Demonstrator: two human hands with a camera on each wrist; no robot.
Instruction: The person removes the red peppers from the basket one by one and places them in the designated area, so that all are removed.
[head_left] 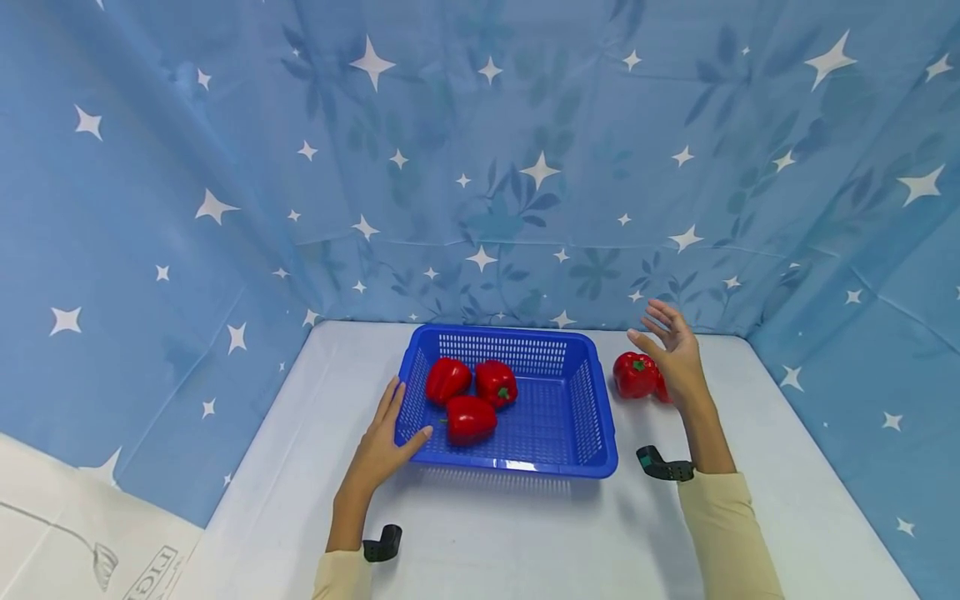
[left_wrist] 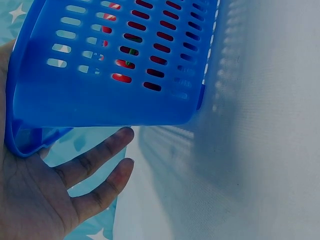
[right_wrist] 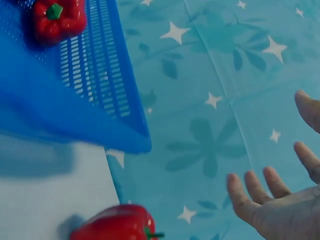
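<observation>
A blue plastic basket (head_left: 517, 471) with slotted walls holds three red bell peppers (head_left: 471, 420) in its left half. My left hand (head_left: 378, 454) rests against the basket's front left corner, fingers extended along the left side and thumb by the front rim. In the left wrist view, two straight fingers (left_wrist: 100, 197) reach past the basket's wall. My right hand (head_left: 678, 362) is raised to the right of the basket, fingers spread and loosely bent, holding nothing. Near it lies a red bell pepper (head_left: 634, 375) on the table; another red one (head_left: 663, 390) is partly hidden behind the hand.
The white-covered table (head_left: 495, 542) is enclosed at the back and sides by blue curtains (head_left: 480, 208) with white stars. The basket stands close to the back curtain. Black camera straps (head_left: 663, 465) circle both wrists.
</observation>
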